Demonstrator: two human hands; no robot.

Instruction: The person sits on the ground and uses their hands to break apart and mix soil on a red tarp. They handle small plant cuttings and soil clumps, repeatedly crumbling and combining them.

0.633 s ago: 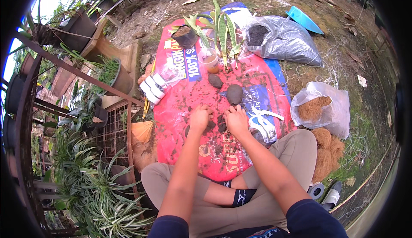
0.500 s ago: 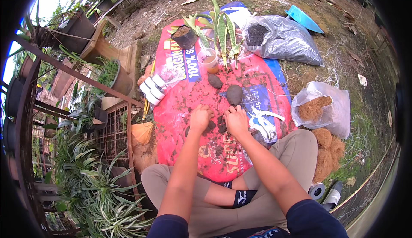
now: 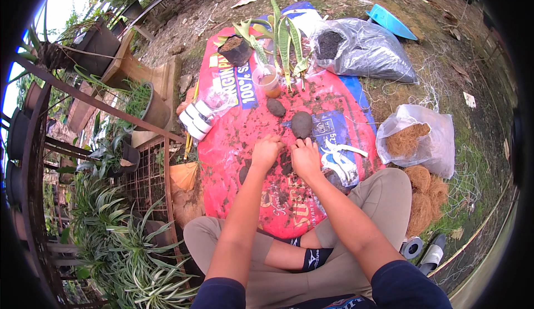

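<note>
Over a red plastic sheet (image 3: 222, 158), my left hand (image 3: 267, 151) and my right hand (image 3: 305, 156) work close together, fingers curled inward. What they pinch is hidden or too small to make out. Dark soil clumps (image 3: 286, 165) lie beneath and between them. Just beyond my right fingertips sits a rounded dark lump (image 3: 301, 124), with a smaller dark lump (image 3: 275, 107) farther off to its left. White gloves (image 3: 340, 158) rest on the sheet right of my right hand. A clear plastic cup (image 3: 271, 83) of brownish liquid stands past the lumps.
Cut snake plant leaves (image 3: 283, 44) and a soil-filled black pot (image 3: 236, 51) stand at the far side. A grey plastic bag (image 3: 372, 50) of dark material and a blue scoop (image 3: 391, 22) lie far right. Bagged coconut fibre (image 3: 409, 140) is right; white bottles (image 3: 196, 118) lie left.
My left hand has shifted slightly right, closer to my right hand. My right hand stays in nearly the same place, and the lumps have not been moved.
</note>
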